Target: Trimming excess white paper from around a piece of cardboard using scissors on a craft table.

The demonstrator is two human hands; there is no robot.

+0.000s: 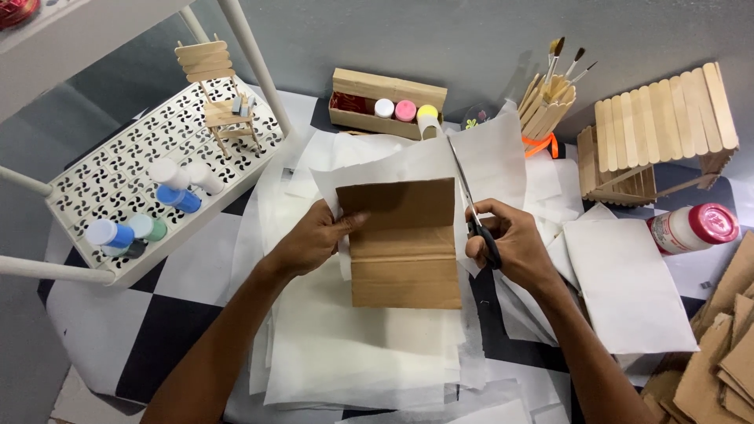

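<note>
Broadly, we work over a checkered black-and-white surface (pixel 196 275) layered with loose white paper sheets (pixel 353 353), thin and slightly creased.

At 10 o'clock: white perforated metal shelf (pixel 102 196) carrying small paint pots with blue and white lids, plus a tiny chair (pixel 220 94) built of flat wooden sticks. At 2 o'clock: a small stick-built house (pixel 660 126), slatted roof, pale raw wood. At 4 o'clock: a heap of torn brown cardboard scraps (pixel 722 353). At 3 o'clock: a glue bottle (pixel 691 228) lying on its side, red cap. At 12 o'clock: a shallow cardboard box (pixel 385 102) with round paint pots, white, pink, yellow; just to its right a bundle of sticks and brushes (pixel 550 102).

Centre: a brown cardboard rectangle (pixel 404 243), matte, one crease across its middle, lying against a white sheet. Our left hand (pixel 314 239) pinches its left edge, thumb on top. Our right hand (pixel 510 243) is closed through the black handles of the scissors (pixel 471 200); blades are long, thin steel.

Key relation: the cardboard sits between both hands, long axis running 12 to 6. The scissor blades run along its right edge, tip toward 12 o'clock, parallel to that axis. The right hand is nearer that edge; the left hand holds the opposite one.
</note>
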